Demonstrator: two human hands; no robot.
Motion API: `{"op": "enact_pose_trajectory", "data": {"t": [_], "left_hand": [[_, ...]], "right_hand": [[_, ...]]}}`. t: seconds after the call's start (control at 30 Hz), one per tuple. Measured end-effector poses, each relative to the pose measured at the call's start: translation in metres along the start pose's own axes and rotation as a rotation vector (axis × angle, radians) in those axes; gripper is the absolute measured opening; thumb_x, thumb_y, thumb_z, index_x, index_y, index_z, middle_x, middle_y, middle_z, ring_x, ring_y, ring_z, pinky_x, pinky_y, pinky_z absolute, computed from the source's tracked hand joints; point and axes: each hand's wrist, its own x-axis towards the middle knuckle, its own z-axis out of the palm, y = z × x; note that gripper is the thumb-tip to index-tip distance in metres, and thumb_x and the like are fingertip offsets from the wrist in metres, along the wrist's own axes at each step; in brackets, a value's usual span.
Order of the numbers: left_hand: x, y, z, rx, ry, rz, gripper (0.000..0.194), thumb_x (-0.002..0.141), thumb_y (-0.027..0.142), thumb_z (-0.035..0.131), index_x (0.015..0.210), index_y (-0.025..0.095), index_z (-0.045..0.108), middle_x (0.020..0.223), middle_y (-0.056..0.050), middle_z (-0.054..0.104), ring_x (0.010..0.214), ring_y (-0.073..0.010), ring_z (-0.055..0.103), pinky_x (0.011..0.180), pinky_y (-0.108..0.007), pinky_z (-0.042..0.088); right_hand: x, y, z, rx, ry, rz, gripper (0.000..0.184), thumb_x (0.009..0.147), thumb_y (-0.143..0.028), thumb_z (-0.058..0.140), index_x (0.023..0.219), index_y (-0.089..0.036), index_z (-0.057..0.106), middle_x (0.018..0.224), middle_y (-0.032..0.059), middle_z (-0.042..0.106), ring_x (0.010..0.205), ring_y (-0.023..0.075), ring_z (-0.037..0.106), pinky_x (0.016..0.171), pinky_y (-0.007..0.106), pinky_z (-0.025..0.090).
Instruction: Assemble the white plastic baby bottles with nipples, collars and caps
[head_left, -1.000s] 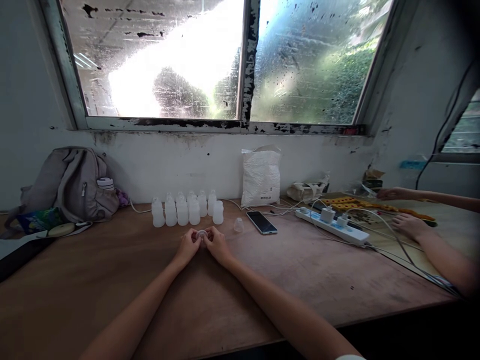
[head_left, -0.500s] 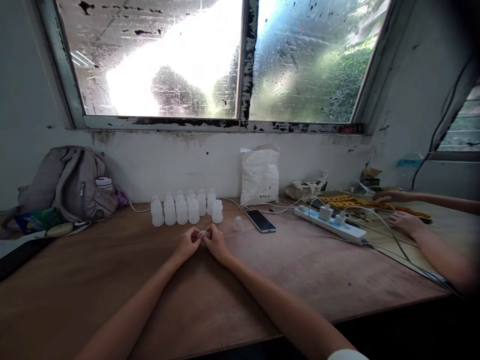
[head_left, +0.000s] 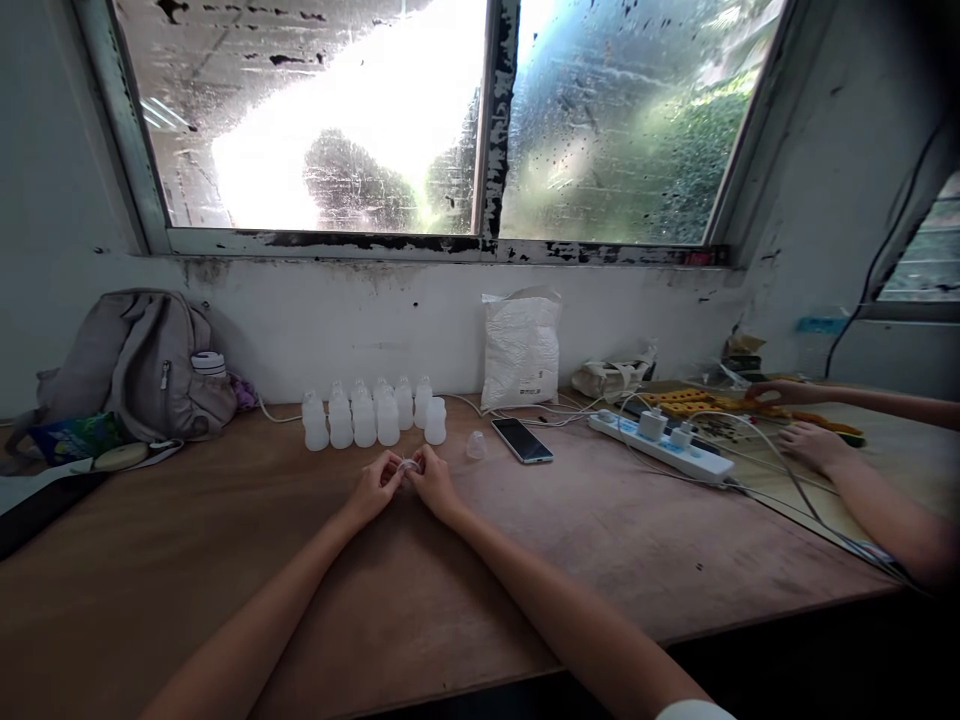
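Observation:
Close together over the table (head_left: 525, 560), both my hands pinch a small whitish ring-like piece (head_left: 407, 466), perhaps a baby bottle's collar with its teat; the fingers cover much of it. My left hand (head_left: 375, 487) grips its left side and my right hand (head_left: 433, 485) its right side, fingers curled. Just behind stand several frosted white baby bottles (head_left: 364, 418) with tops on, in rows. At their right end is a bottle without a top (head_left: 435, 421). A clear dome cap (head_left: 475, 446) rests on the table right of my right hand.
A phone (head_left: 522, 440) lies right of the cap. Beyond it are a power strip (head_left: 660, 448) with chargers and loose cables. A white plastic bag (head_left: 521, 350) leans on the wall. A grey backpack (head_left: 142, 370) sits at left. Another person's hands (head_left: 814, 447) work at far right.
My fingers have shifted slightly around the small ring-like piece, which shows a little more between them. Both hands stay in nearly the same place.

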Motion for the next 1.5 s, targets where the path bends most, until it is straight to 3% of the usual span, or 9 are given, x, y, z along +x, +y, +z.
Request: {"op": "enact_pose_trajectory", "data": {"t": [0.6,0.87,1.07,1.5], "left_hand": [[-0.003,0.007,0.001,0.269,0.043,0.097,0.007,0.072,0.021,0.047,0.078,0.020,0.051,0.063,0.001,0.055,0.057,-0.0118,0.051,0.055,-0.021,0.040],[-0.002,0.009,0.009,0.407,0.096,-0.064,0.014,0.074,0.024,0.047,0.086,0.022,0.052,0.074,-0.002,0.063,0.068,-0.0167,0.058,0.061,-0.024,0.039],[0.001,-0.002,0.007,0.508,0.180,-0.118,0.012,0.076,0.027,0.047,0.084,0.020,0.053,0.073,-0.005,0.063,0.068,-0.0192,0.059,0.059,-0.024,0.037],[0.004,-0.004,0.007,0.517,0.166,-0.079,0.007,0.076,0.024,0.044,0.080,0.021,0.049,0.069,-0.003,0.060,0.064,-0.0176,0.057,0.055,-0.023,0.035]], "right_hand": [[0.003,0.007,0.007,-0.020,0.013,0.052,0.012,0.060,-0.014,0.048,0.069,-0.020,0.043,0.055,-0.0057,0.044,0.054,0.0113,0.042,0.050,0.021,0.028],[0.004,0.005,0.001,0.010,0.000,0.066,0.006,0.063,-0.014,0.049,0.067,-0.018,0.048,0.057,-0.0039,0.050,0.054,0.0114,0.047,0.052,0.022,0.034],[-0.001,-0.004,-0.001,0.073,-0.050,0.006,0.008,0.066,-0.018,0.050,0.074,-0.018,0.051,0.060,-0.0021,0.055,0.055,0.0112,0.051,0.054,0.021,0.039],[0.000,-0.002,0.001,0.025,-0.037,-0.019,0.007,0.063,-0.012,0.047,0.067,-0.018,0.048,0.056,-0.0024,0.051,0.053,0.0118,0.048,0.052,0.022,0.035]]}}
